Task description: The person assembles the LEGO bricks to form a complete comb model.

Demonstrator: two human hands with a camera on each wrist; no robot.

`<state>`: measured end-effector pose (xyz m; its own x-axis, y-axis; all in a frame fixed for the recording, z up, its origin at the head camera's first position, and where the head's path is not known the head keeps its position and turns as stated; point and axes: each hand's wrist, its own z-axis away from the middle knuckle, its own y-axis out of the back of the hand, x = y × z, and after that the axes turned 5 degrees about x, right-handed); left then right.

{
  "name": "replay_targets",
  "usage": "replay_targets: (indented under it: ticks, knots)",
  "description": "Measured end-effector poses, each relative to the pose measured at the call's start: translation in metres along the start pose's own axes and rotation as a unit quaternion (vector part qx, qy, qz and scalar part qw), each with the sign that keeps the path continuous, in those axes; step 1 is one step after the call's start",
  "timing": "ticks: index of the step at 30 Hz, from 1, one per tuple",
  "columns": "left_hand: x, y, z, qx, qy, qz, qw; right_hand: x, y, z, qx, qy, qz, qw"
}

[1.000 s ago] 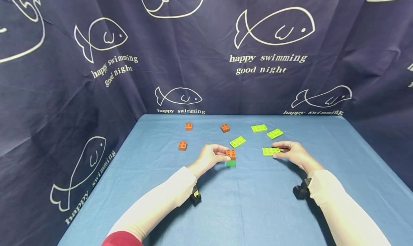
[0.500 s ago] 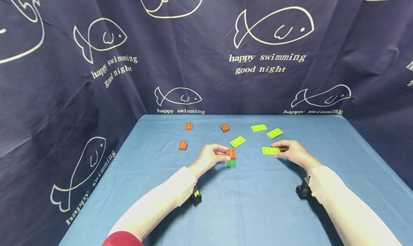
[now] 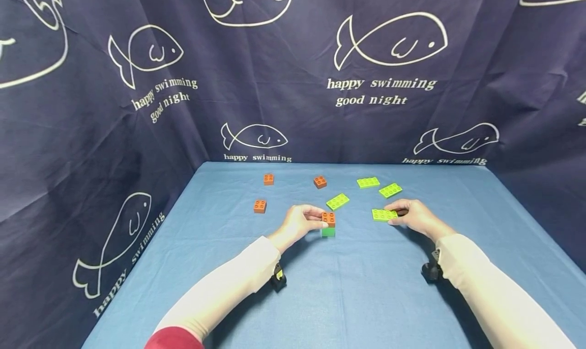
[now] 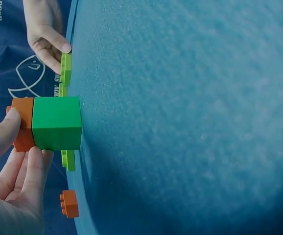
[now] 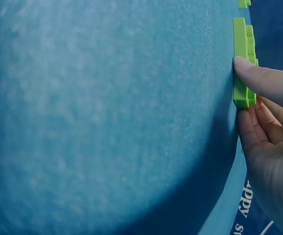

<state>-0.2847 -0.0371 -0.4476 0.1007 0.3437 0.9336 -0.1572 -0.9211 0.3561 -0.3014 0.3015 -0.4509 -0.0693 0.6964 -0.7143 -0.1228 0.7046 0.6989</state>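
My left hand [image 3: 299,224] pinches an orange toy brick [image 3: 328,219] between thumb and fingers. This 2x2 brick sits squarely on top of a green block [image 4: 57,123], and the two form a short upright stack. To the right, my right hand [image 3: 415,217] grips the right end of a flat lime-green toy brick [image 3: 382,214] with studs on top. In the right wrist view the thumb lies along the near side of this lime brick [image 5: 240,39], the other fingers at its end and far side, low at the cloth.
Behind the hands lie three more lime-green bricks, one [image 3: 338,201] beyond the stack and two [image 3: 368,182] farther back. Three loose orange bricks [image 3: 260,206] are spread over the back left. Blue cloth [image 3: 357,288] covers the table, and a dark printed curtain [image 3: 293,84] hangs behind.
My right hand's fingers have drawn in slightly on the lime-green brick, which stays about where it was. The left hand and its stack keep still.
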Motion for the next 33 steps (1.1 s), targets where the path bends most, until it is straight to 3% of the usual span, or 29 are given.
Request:
replay_targets:
  ticks: [13,25,33]
  knots:
    - [0.002,0.001,0.005,0.001,-0.032,-0.052,0.9981,-0.006,-0.002,-0.002,-0.004,-0.002,0.02,1.0]
    - [0.001,-0.002,0.003,-0.003,-0.051,-0.051,0.9974,-0.009,0.001,-0.003,0.011,0.0,0.049,0.999]
    - [0.001,-0.001,0.004,-0.004,-0.049,-0.052,0.9974,-0.018,0.006,0.0,0.007,0.027,0.055,0.998]
